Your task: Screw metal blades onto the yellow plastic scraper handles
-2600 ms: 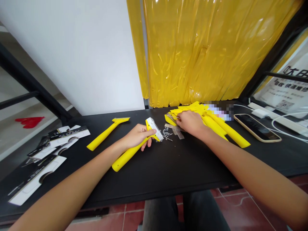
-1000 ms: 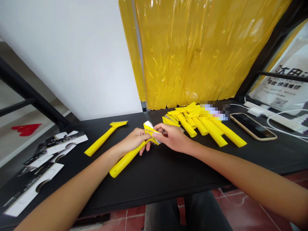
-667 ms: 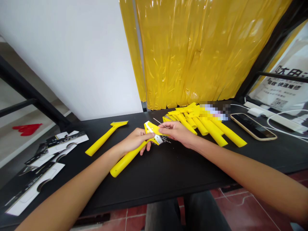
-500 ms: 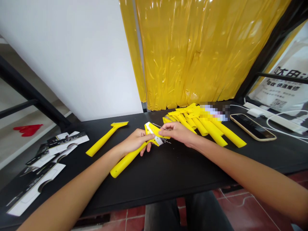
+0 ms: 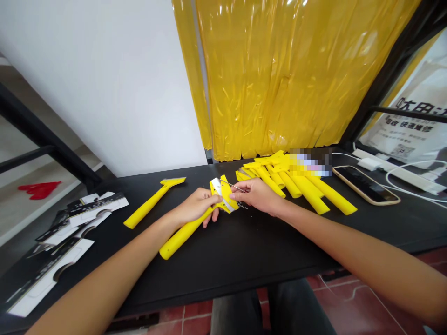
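Observation:
My left hand (image 5: 198, 204) is closed around the head end of a yellow scraper (image 5: 181, 236), whose handle slants toward the table's front edge. A bare metal blade (image 5: 217, 187) lies across the scraper's head. Over the blade sits a yellow cover plate (image 5: 228, 191) with small holes, turned at an angle to it. My right hand (image 5: 256, 193) pinches a thin metal rod, perhaps a hex key (image 5: 227, 182), and its thumb touches the plate's right edge. Small screws (image 5: 243, 206) lie on the table just below my right fingers.
Several yellow scrapers (image 5: 296, 184) are piled behind my right hand. Another scraper (image 5: 148, 204) lies to the left. Black-and-white cards (image 5: 63, 270) are stacked at far left. A phone (image 5: 366, 185), a power strip (image 5: 398, 170) and white cables are on the right of the black table (image 5: 265, 251).
The yellow cover plate has turned on the scraper's head and now stands more upright across the blade. My right hand has shifted slightly; my left hand keeps its hold.

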`<state>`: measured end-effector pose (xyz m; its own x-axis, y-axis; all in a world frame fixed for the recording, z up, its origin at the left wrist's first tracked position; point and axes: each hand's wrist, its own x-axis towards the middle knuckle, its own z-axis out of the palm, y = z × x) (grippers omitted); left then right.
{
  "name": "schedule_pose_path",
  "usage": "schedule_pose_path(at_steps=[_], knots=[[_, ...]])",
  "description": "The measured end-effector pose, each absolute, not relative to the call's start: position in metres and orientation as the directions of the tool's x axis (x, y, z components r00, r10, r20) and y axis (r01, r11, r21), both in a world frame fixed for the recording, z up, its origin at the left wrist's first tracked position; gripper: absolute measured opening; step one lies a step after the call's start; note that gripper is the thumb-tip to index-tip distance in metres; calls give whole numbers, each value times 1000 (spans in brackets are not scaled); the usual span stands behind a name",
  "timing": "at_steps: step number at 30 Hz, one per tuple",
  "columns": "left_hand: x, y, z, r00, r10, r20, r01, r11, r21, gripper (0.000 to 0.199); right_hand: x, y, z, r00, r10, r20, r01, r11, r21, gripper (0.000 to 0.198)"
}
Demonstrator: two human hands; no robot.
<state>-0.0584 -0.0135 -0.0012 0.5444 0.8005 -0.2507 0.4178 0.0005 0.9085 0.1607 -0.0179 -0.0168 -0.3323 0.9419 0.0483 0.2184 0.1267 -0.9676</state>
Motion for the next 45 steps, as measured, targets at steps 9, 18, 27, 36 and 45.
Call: schedule_pose_path(at_steps=[9, 18, 27, 36, 45], knots=[[-58, -13, -1, 560, 799, -221, 409, -35, 912, 38, 162, -9, -36, -383, 914, 137, 254, 247, -935, 31], [-61, -11, -4, 633, 747, -204, 345, -36, 938, 29, 154, -16, -32, -415, 900, 129, 218, 236, -947, 28], [-65, -13, 4, 761, 621, -188, 393, -211, 895, 43, 154, -20, -27, -429, 900, 76, 249, 198, -948, 28], [-67, -14, 6, 749, 609, -261, 360, -43, 932, 33, 155, -26, -17, -442, 897, -11, 173, 73, -982, 33], [-69, -11, -2, 711, 648, -273, 349, 13, 937, 35, 161, -22, -14, -418, 908, 40, 132, 104, -986, 33]])
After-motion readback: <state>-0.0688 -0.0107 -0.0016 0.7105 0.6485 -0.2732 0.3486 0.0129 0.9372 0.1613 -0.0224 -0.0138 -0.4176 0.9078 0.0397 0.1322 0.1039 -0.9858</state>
